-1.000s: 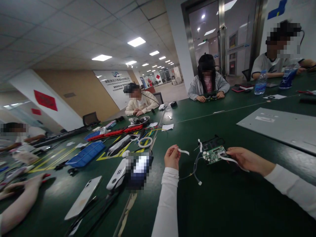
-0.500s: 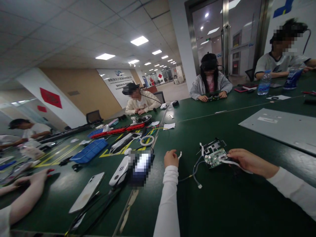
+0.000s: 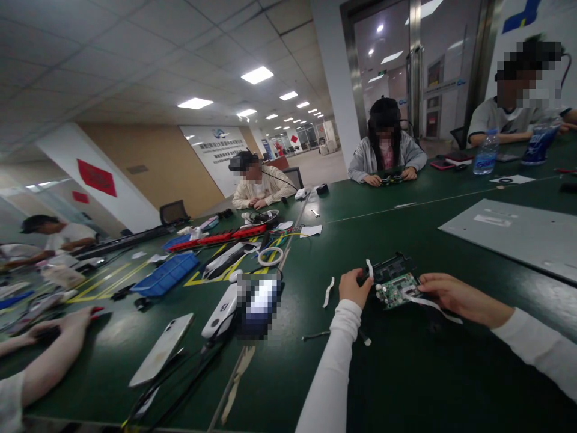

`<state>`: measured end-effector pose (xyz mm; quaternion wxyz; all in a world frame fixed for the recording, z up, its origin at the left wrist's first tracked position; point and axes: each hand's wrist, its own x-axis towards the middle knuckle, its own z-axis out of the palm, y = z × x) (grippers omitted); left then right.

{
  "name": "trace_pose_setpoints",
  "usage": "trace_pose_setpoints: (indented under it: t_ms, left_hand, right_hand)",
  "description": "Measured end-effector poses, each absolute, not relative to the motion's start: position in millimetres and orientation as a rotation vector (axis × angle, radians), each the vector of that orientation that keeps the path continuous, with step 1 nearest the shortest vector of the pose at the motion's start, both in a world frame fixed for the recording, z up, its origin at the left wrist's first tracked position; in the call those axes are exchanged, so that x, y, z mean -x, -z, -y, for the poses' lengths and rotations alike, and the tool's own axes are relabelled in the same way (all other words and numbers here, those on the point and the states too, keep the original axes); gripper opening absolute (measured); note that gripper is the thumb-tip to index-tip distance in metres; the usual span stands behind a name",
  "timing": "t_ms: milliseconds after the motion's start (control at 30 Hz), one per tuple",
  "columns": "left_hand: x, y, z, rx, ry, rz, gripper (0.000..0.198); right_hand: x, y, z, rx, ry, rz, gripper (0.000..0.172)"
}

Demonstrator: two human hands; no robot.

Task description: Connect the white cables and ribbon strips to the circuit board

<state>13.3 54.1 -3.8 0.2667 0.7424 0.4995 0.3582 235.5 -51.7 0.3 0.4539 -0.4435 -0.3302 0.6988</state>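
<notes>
A green circuit board [image 3: 395, 290] on a black frame [image 3: 396, 267] is held tilted above the table. My right hand [image 3: 469, 297] is closed on the board's right edge, and a white flat cable [image 3: 435, 308] trails beneath its fingers. At the left edge, my left hand [image 3: 355, 288] is closed, its fingertips on a short white ribbon cable [image 3: 370, 268]; the exact grip is partly hidden. A loose white strip [image 3: 329, 292] lies on the table left of this hand. A grey cable [image 3: 315, 336] passes beneath my left wrist.
A blurred lit screen [image 3: 260, 307], a white device [image 3: 220, 310] and a white phone [image 3: 163, 349] lie to the left, with a blue tray [image 3: 166, 274] beyond. At right is a grey metal panel [image 3: 514, 237]. Several people sit around the green table; a co-worker's arm [image 3: 54, 355] reaches in at left.
My left hand has moved right to the board's left edge. The white strip that was by its fingers now lies on the table. My right hand keeps its hold.
</notes>
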Motion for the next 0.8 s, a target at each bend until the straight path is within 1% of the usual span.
trace_pose_setpoints:
  t_ms: [200, 400, 500, 633, 800]
  left_hand:
    - [-20, 3, -55, -2.032, -0.871, -1.424, 0.016]
    - [-29, -3, -49, -2.109, -0.911, -1.43, 0.006]
    - [-29, -3, -51, -2.01, -0.974, -1.372, 0.006]
    - [-28, -1, -58, -1.718, -1.088, -1.222, 0.007]
    - [-13, -10, -71, -1.377, -1.211, -1.145, 0.014]
  right_hand:
    - [-234, -3, 51, 1.101, -1.732, 0.833, 0.015]
    - [-233, -3, 51, 1.118, -1.716, 0.793, 0.016]
    - [-233, -2, 51, 1.116, -1.713, 0.81, 0.017]
    - [-236, 9, 47, 1.109, -1.683, 0.819, 0.018]
    - [-240, 15, 44, 1.131, -1.669, 0.825, 0.02]
